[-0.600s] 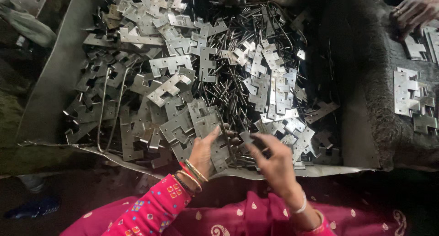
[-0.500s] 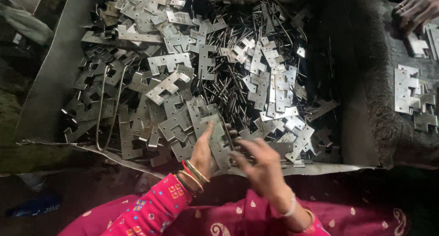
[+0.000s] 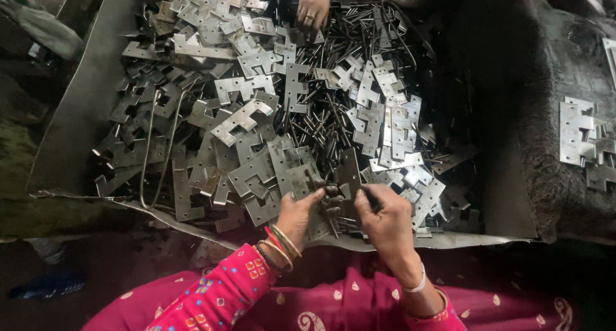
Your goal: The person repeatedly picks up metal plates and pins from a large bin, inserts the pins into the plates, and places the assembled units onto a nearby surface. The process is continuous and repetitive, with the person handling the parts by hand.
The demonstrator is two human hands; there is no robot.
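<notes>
Mid-assembly here, I've got my left hand and right hand pinched shut on a hinge leaf at lower centre; reckon next needs a pin lined up.

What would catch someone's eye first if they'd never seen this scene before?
The big heap of flat metal hinge plates mixed with thin dark pins, filling the metal tray, dominates the middle. At its near edge, the left hand and right hand meet around a hinge piece, above bright pink patterned sleeves. Another person's hand reaches into the pile at the top, and a few plates lie apart at right.
</notes>
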